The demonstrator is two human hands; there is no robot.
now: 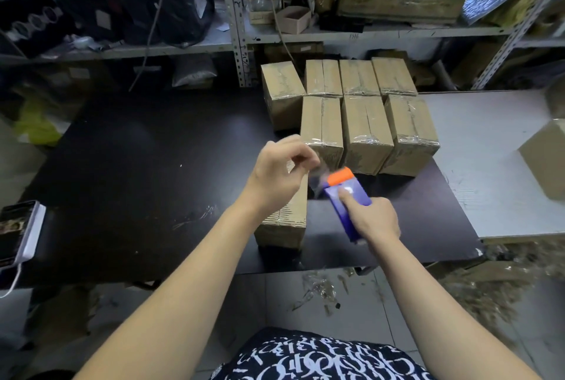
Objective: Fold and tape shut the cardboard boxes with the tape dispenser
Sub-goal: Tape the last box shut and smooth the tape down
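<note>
Cardboard first: in the head view, the box I'm working on stands on the dark table, directly under my left hand, its long axis running near to far. That hand hovers over the box's far end with fingers curled in, pinching what looks like the loose end of the clear tape. Blur there means I can't be sure of the pinch. My right hand is wrapped round the purple tape dispenser, index finger laid along its body, orange end pointing far and left toward the tape. The dispenser is just right of the box, so I judge the tape end must go left and down onto the top seam, and the left hand is the nearer one. A block of taped boxes sits packed together beyond. My left hand and wrist hide most of my box's top, so I can't tell whether its flaps lie flat or are already taped.
</note>
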